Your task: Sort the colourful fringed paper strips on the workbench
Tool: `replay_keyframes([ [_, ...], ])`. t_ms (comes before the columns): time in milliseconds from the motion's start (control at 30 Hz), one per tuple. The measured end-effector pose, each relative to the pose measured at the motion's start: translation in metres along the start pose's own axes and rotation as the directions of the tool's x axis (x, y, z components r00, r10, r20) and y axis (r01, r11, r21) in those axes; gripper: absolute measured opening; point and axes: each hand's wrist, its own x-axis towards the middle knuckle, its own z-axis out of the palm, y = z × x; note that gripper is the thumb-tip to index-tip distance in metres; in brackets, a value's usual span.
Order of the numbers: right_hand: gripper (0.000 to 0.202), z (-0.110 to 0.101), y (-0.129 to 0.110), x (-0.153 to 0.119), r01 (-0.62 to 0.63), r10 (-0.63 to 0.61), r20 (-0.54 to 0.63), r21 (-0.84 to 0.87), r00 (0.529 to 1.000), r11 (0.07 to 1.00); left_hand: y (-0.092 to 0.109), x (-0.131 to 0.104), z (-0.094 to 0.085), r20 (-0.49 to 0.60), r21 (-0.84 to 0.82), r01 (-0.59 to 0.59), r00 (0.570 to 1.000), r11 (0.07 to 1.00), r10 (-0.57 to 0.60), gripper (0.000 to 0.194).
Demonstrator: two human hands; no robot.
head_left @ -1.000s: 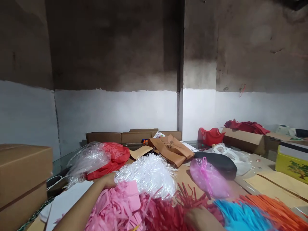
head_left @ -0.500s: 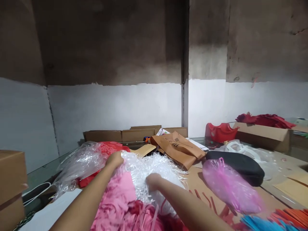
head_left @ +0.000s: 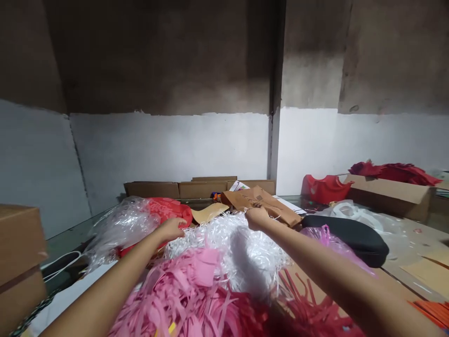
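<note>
white shredded plastic strips, heaped in a loose fluffy mound (head_left: pixel 231 248), lay under both hands. the left hand (head_left: pixel 171 228) rested at the mound's far left edge with its fingers (head_left: pixel 180 221) loosely spread and flat, gripping nothing that i could make out, the tips touching the red paper pile (head_left: pixel 168 213) beside it. the right hand (head_left: pixel 256 217) sat curled at the mound's far top edge, knuckles up; its fingertips were hidden, so i could not tell whether they pinched any strips. placed at opposite edges, the hands seemed set to gather or steady a light, slippery heap (a judgement only). just beyond the right hand lay a folded tan paper bag (head_left: pixel 261 203). crinkled clear plastic wrap (head_left: pixel 121 229) lay left of the red pile. nearer the camera, pink paper shreds (head_left: pixel 182 295) pressed against the white mound. a black oblong pouch (head_left: pixel 351 236) sat well to the right, on the brown cardboard-covered table (head_left: pixel 400 276).
</note>
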Motion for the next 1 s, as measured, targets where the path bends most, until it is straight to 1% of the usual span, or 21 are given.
replay_keyframes([
  [67,0.025,0.020,-0.028,-0.012,0.098,-0.100,0.047,0.041,0.994,0.994,-0.004,-0.030,0.002,0.086,0.065,-0.010,0.996,0.998,0.004,0.031],
  [100,0.026,0.030,-0.041,-0.019,0.144,-0.149,0.075,0.070,0.986,0.987,-0.006,-0.046,0.004,0.145,0.075,-0.032,0.989,0.997,0.021,0.036],
  [133,0.027,0.040,-0.053,-0.025,0.190,-0.200,0.102,0.101,0.975,0.977,-0.008,-0.063,0.007,0.218,0.069,-0.066,0.975,0.995,0.050,0.046],
  [200,0.031,0.057,-0.071,-0.039,0.280,-0.300,0.130,0.153,0.945,0.948,-0.014,-0.092,0.010,0.369,0.033,-0.120,0.924,0.992,0.099,0.078],
  [233,0.031,0.065,-0.079,-0.045,0.327,-0.349,0.118,0.168,0.930,0.930,-0.020,-0.103,0.011,0.418,0.013,-0.125,0.902,0.992,0.108,0.089],
  [267,0.031,0.073,-0.085,-0.051,0.382,-0.400,0.089,0.173,0.912,0.908,-0.027,-0.110,0.011,0.444,-0.005,-0.118,0.890,0.993,0.108,0.097],
  [300,0.036,0.080,-0.091,-0.055,0.441,-0.455,0.051,0.170,0.889,0.881,-0.036,-0.115,0.010,0.448,-0.023,-0.101,0.888,0.995,0.100,0.102],
  [333,0.048,0.086,-0.097,-0.059,0.500,-0.508,0.011,0.160,0.861,0.851,-0.045,-0.116,0.010,0.435,-0.042,-0.076,0.896,0.996,0.087,0.102],
  [400,0.076,0.095,-0.109,-0.062,0.594,-0.594,-0.040,0.133,0.803,0.794,-0.063,-0.112,0.013,0.371,-0.076,-0.017,0.928,0.997,0.044,0.096],
  [433,0.083,0.098,-0.115,-0.061,0.617,-0.616,-0.050,0.122,0.786,0.777,-0.071,-0.108,0.016,0.328,-0.091,0.013,0.945,0.996,0.018,0.087],
  [467,0.078,0.099,-0.121,-0.059,0.623,-0.620,-0.058,0.115,0.782,0.774,-0.079,-0.105,0.020,0.286,-0.105,0.041,0.958,0.994,-0.010,0.075],
  [500,0.066,0.100,-0.127,-0.057,0.615,-0.611,-0.069,0.111,0.789,0.781,-0.087,-0.103,0.025,0.256,-0.116,0.065,0.966,0.991,-0.033,0.064],
  [567,0.042,0.097,-0.137,-0.050,0.590,-0.582,-0.097,0.122,0.808,0.798,-0.100,-0.101,0.034,0.249,-0.137,0.091,0.967,0.986,-0.054,0.048],
  [633,0.029,0.091,-0.142,-0.044,0.574,-0.562,-0.119,0.155,0.819,0.804,-0.112,-0.102,0.039,0.291,-0.153,0.086,0.956,0.984,-0.038,0.042],
  [700,0.023,0.083,-0.144,-0.039,0.558,-0.544,-0.123,0.197,0.830,0.806,-0.121,-0.105,0.040,0.319,-0.155,0.060,0.948,0.986,-0.007,0.046],
  [767,0.019,0.075,-0.144,-0.033,0.521,-0.508,-0.117,0.237,0.853,0.820,-0.126,-0.106,0.038,0.323,-0.136,0.030,0.946,0.990,0.016,0.049],
  [867,0.018,0.063,-0.143,-0.024,0.461,-0.446,-0.120,0.285,0.887,0.840,-0.123,-0.104,0.037,0.304,-0.058,-0.013,0.952,0.998,0.030,0.048],
  [933,0.018,0.054,-0.143,-0.018,0.440,-0.418,-0.140,0.312,0.898,0.842,-0.117,-0.104,0.037,0.271,0.015,-0.041,0.962,0.999,0.035,0.039],
  [1000,0.018,0.044,-0.144,-0.015,0.428,-0.396,-0.164,0.329,0.904,0.842,-0.110,-0.107,0.031,0.235,0.078,-0.059,0.971,0.995,0.039,0.025],
])
